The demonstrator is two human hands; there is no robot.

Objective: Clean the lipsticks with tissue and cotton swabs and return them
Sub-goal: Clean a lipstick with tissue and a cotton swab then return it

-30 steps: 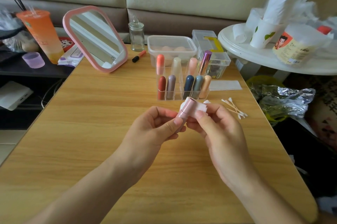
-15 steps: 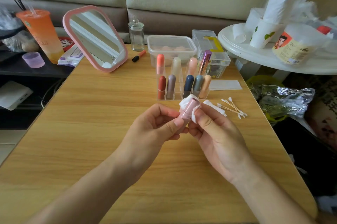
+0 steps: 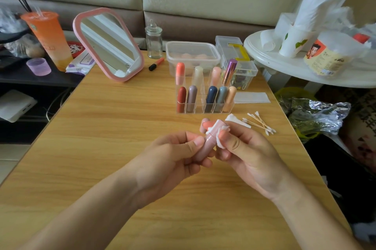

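My left hand grips a pink lipstick tube by its lower half over the middle of the wooden table. My right hand pinches a white tissue wrapped round the tube's upper end. A clear acrylic organizer behind the hands holds several lipsticks upright in two rows. Several cotton swabs lie to the right of the hands, beside another piece of tissue.
A pink-framed mirror leans at the back left. A glass jar, a clear lidded box and a small clear case stand behind the organizer. A white round side table with cups sits right; a foil bag lies below.
My right hand has shifted the tissue round the tube's top, and its fingers now curl over the far side. The left hand has kept its hold.
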